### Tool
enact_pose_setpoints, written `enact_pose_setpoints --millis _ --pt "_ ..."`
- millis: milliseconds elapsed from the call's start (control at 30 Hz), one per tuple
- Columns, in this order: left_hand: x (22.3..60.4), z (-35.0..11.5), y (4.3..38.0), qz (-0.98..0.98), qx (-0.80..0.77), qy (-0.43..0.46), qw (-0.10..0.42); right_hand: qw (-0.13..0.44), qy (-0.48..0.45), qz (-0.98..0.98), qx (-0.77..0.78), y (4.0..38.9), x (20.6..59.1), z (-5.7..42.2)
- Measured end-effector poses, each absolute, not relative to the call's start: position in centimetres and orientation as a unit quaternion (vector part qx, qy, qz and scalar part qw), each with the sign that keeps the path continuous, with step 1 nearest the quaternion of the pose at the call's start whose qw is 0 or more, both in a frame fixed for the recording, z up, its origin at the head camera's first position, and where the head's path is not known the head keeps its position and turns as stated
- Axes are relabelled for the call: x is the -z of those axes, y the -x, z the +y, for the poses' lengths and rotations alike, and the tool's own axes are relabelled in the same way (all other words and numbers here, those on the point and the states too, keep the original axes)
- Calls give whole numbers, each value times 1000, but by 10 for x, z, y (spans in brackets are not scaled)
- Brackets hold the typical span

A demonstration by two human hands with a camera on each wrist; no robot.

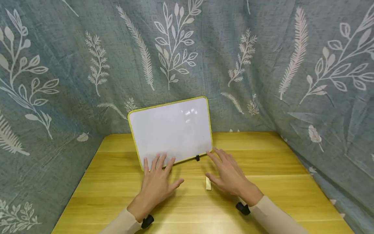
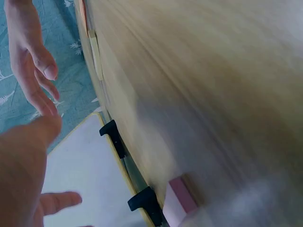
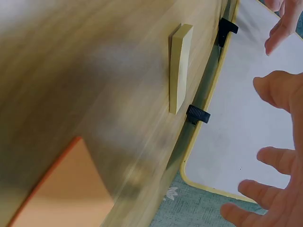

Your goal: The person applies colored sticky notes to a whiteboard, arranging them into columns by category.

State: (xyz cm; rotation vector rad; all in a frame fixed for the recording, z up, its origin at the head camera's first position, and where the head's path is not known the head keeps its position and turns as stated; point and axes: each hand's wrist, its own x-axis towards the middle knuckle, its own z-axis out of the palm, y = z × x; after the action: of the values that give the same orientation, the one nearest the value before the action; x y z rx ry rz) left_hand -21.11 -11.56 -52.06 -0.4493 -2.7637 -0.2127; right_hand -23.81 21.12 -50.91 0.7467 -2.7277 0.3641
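Cream cloth sleeves (image 1: 274,216) reach in over the near part of the bench (image 1: 292,188); the left hand (image 1: 157,183) and right hand (image 1: 230,172) are both spread, holding nothing, though I cannot tell whether any fingertip touches the board; a sharp-cornered orange block (image 3: 66,189) lies under the right wrist, and a slim, matt yellow block (image 3: 180,68) by the right thumb; a low wrist could well knock either aside; a smooth, square-edged pink block (image 2: 180,201) sits beneath the left hand, masked from above, so it might be nudged unseen; beyond, left of the middle of the bench's far edge, the glossy whiteboard (image 1: 172,130), yellow-rimmed and round-cornered, stands aslant on small black plastic feet (image 1: 197,158); a careless push high up would probably tip it towards the creased, leaf-printed curtain (image 1: 219,48).
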Motion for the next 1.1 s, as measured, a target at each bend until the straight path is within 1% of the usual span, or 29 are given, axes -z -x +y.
enact_pose_setpoints --millis 167,400,633,800,1000,1100 --pt "525 -118 213 -965 74 173 183 140 -274 -942 -135 247 509 203" --pt "529 -122 218 -969 63 158 181 101 -292 -940 -145 266 511 190" --pt "529 -124 226 -967 90 163 174 79 -316 -932 -158 286 519 183" --pt "529 -120 233 -967 123 157 161 40 -307 -937 -165 295 522 179" --pt "529 -117 245 -964 165 140 154 29 -303 -937 -169 303 521 172" --pt "529 -117 252 -959 182 144 162 25 -296 -941 -165 306 518 167"
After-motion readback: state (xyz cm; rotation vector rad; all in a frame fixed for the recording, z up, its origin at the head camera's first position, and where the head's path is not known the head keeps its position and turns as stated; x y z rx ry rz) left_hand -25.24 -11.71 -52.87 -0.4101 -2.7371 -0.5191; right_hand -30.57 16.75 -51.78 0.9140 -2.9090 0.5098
